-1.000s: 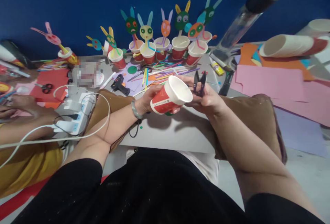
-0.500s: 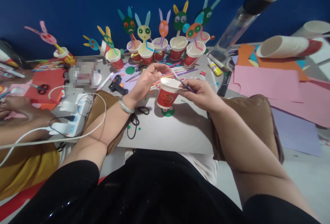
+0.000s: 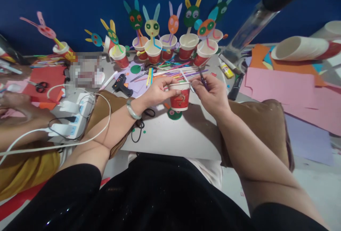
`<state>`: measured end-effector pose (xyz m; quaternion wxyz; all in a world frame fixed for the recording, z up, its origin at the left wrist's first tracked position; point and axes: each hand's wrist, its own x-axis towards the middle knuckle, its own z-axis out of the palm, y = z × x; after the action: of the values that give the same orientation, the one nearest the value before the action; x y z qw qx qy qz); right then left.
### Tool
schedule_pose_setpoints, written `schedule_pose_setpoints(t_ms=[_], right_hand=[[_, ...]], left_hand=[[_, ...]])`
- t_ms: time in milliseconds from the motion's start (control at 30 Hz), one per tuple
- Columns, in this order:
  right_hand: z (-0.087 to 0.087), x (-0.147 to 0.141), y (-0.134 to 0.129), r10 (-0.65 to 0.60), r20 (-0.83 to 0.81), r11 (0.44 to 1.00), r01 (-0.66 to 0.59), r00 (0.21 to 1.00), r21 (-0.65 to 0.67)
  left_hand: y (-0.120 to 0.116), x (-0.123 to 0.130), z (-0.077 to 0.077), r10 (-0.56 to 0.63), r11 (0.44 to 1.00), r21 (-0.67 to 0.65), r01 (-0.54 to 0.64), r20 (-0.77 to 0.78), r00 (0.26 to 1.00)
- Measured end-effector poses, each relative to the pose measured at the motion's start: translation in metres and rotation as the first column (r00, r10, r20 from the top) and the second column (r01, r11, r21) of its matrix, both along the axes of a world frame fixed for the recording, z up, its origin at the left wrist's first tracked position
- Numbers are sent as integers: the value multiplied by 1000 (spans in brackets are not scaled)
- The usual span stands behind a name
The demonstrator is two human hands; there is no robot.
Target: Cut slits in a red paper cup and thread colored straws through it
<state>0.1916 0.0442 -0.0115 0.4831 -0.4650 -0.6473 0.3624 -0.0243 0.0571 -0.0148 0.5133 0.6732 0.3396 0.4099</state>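
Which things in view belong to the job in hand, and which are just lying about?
Job in hand:
paper cup, held by the left hand
dark scissors, in the right hand
probably the green paper face below the cup

Apparently just lying about:
clear bottle
white power strip
yellow tube

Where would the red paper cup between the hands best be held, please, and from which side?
Probably the wall just under the rim, from the left: the red paper cup tapers downward, so its wider rim should resist slipping; the right hand is opposite.
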Motion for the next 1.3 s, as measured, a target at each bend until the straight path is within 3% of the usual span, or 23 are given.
schedule_pose_setpoints(t_ms=[133, 267, 367, 600, 1100, 1200, 1300], right_hand=[[-4, 2, 5, -115, -14, 991, 116, 993, 63], [-6, 0, 4, -19, -34, 998, 17, 999, -53], [-7, -1, 2, 35, -32, 992, -38, 999, -124], [-2, 5, 4, 54, -82, 993, -62, 995, -97], [-4, 11, 10, 70, -127, 996, -76, 989, -41], [-8, 9, 11, 53, -59, 998, -52, 997, 24], [-12, 9, 8, -81, 99, 972, 57, 992, 226]], left_hand=[[-1, 3, -3, 158, 987, 21, -161, 109, 981], [-4, 5, -3, 201, 977, 31, -211, 196, 960], [-6, 5, 0, 177, 984, -17, -178, 226, 958], [-9, 5, 11, 130, 991, -47, -123, 191, 973], [-1, 7, 0, -66, 979, -174, 105, 219, 974], [0, 9, -4, -26, 979, -193, 69, 220, 975], [-1, 11, -11, 86, 973, -230, -36, 211, 974]])
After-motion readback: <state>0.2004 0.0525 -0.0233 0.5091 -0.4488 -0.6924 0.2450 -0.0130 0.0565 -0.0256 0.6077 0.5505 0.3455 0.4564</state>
